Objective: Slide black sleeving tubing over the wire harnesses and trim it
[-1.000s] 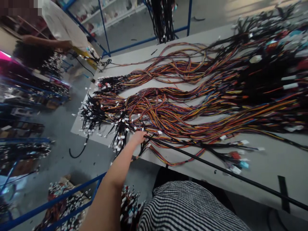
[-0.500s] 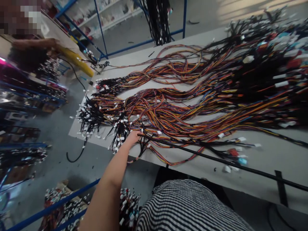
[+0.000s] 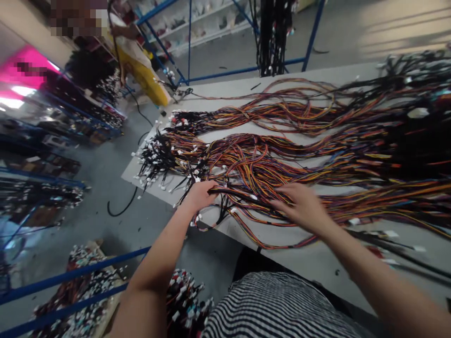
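The black tube [image 3: 234, 191] lies along the near side of the table [image 3: 327, 253], over the wires [image 3: 253, 162], and both hands are on its left part. The left hand [image 3: 202, 194] is clamped round it close to its left end; the right hand [image 3: 299, 205] has its fingers at the tube further right, but they are smeared by motion, and I can't tell whether they are closed on it or only resting there. I'd judge it light for its length, springy rather than limp, tough enough not to mind a squeeze, perhaps a little slick on the outside. A grip near the end, with a second one partway along, looks the sensible hold, since the long right part would likely sag or swing; the connectors [image 3: 155, 157] at the left end of the bundles seem the fragile bits, apt to snag. Harder to make out is the left tip, tucked in the fist, so I can't say what goes into it. The right forearm hides a middle stretch and part of the red plug [image 3: 375, 252], and the tube's right end is cut off past the right edge of view.
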Motion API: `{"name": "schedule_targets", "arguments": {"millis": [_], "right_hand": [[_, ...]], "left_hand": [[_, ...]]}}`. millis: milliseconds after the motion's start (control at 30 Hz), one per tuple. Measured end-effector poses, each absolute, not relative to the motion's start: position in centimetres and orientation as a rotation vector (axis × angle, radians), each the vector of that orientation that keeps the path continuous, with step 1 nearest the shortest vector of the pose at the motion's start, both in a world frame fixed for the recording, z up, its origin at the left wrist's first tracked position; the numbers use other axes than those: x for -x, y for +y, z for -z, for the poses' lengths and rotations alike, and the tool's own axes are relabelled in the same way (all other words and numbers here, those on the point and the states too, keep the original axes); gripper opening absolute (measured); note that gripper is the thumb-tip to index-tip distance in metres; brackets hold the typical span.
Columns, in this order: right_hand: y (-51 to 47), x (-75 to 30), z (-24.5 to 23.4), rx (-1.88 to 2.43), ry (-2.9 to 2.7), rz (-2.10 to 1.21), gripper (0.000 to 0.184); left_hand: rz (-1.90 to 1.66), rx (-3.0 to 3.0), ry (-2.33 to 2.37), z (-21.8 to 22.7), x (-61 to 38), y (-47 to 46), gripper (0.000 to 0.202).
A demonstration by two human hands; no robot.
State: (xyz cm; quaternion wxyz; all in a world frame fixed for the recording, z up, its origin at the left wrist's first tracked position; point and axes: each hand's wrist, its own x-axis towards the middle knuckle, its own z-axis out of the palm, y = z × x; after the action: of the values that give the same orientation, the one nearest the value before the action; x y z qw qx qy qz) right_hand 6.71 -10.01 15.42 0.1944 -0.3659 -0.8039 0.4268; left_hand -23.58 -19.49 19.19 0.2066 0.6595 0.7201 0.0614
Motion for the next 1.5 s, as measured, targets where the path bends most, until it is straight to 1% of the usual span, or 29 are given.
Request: {"name": "schedule_targets", "arguments": {"millis": [33, 67, 133, 167, 200, 233, 300, 333, 367, 400, 467, 500, 533, 600, 667, 767, 900, 967, 1067, 1167, 1267, 1333, 1400, 1500], "right_hand": [[-10.5, -4.3, -15.8, 0.874, -2.301, -1.356, 0.045], [-11.1, -1.9, -16.1, 0.702, -2.327, -1.596, 0.046], [-12.4, 2.2, -16.5, 0.397, -2.238, -2.174, 0.048], [-13.0, 3.5, -16.7, 0.319, -2.140, -2.400, 0.049], [-13.5, 4.3, -16.8, 0.300, -2.058, -2.520, 0.048], [-14.0, 4.7, -16.8, 0.309, -2.013, -2.538, 0.047], [-14.7, 4.3, -16.5, 0.332, -2.026, -2.409, 0.044], [-15.0, 3.9, -16.3, 0.342, -2.067, -2.319, 0.042], [-15.4, 3.5, -16.1, 0.353, -2.118, -2.228, 0.040], [-15.8, 3.3, -15.8, 0.361, -2.169, -2.139, 0.036], [-16.7, 3.1, -15.3, 0.359, -2.271, -1.986, 0.028], [-17.1, 3.3, -15.1, 0.363, -2.316, -1.926, 0.026], [-17.5, 3.5, -14.9, 0.383, -2.352, -1.883, 0.025], [-18.0, 4.3, -14.9, 0.449, -2.354, -1.864, 0.024], [-18.2, 5.1, -15.1, 0.506, -2.281, -1.872, 0.024], [-18.4, 5.9, -15.2, 0.539, -2.213, -1.940, 0.023], [-19.4, 5.6, -14.3, 0.538, -2.025, -2.325, 0.036], [-20.0, 5.6, -13.8, 0.543, -1.889, -2.381, 0.039], [-20.2, 6.9, -13.6, 0.559, -1.858, -2.184, 0.037], [-19.6, 9.9, -14.6, 0.737, -2.181, -1.818, 0.029], [-19.1, 12.5, -16.0, 1.102, -2.600, -1.357, 0.037], [-19.1, 13.0, -16.4, 1.164, -2.776, -1.170, 0.038], [-19.1, 12.7, -16.3, 1.127, -2.827, -1.132, 0.036], [-18.8, 11.2, -15.6, 0.958, -2.782, -1.304, 0.040]], "left_hand": [[-0.189, -1.841, 1.956, -19.4, 23.2, -20.1, 0.021], [-0.202, -1.848, 1.913, -19.6, 23.0, -20.8, 0.024], [-0.233, -1.867, 1.872, -19.9, 23.3, -22.2, 0.030], [-0.274, -1.870, 1.890, -20.0, 23.8, -23.1, 0.032], [-0.339, -1.858, 1.947, -20.1, 24.5, -23.9, 0.033], [-0.433, -1.813, 2.042, -20.0, 25.2, -24.8, 0.035], [-0.700, -1.532, 2.302, -19.5, 26.3, -26.5, 0.041], [-0.832, -1.288, 2.371, -19.0, 26.5, -27.1, 0.043], [-0.932, -1.021, 2.336, -18.3, 26.2, -27.5, 0.047], [-0.994, -0.775, 2.197, -17.5, 25.6, -27.7, 0.053], [-1.065, -0.446, 1.770, -15.9, 23.5, -27.3, 0.063], [-1.112, -0.360, 1.579, -15.2, 22.2, -26.8, 0.062], [-1.186, -0.300, 1.444, -14.7, 21.1, -26.2, 0.056], [-1.374, -0.220, 1.317, -14.3, 19.4, -25.1, 0.041], [-1.496, -0.195, 1.249, -14.6, 18.6, -24.3, 0.035], [-1.625, -0.201, 1.194, -15.8, 18.7, -23.9, 0.038], [-1.803, -0.042, 1.080, -17.3, 19.2, -23.9, 0.048], [-1.797, 0.040, 0.988, -17.6, 19.5, -23.7, 0.050], [-1.796, 0.061, 0.977, -17.9, 20.3, -23.4, 0.050], [-1.804, 0.060, 1.068, -17.7, 21.2, -23.5, 0.052], [-1.759, 0.075, 1.157, -16.7, 21.3, -24.0, 0.059], [-1.774, 0.028, 1.260, -15.8, 20.8, -24.4, 0.049], [-1.817, -0.038, 1.365, -14.9, 20.2, -24.7, 0.036], [-1.850, -0.054, 1.368, -14.3, 19.7, -25.3, 0.030]]}}
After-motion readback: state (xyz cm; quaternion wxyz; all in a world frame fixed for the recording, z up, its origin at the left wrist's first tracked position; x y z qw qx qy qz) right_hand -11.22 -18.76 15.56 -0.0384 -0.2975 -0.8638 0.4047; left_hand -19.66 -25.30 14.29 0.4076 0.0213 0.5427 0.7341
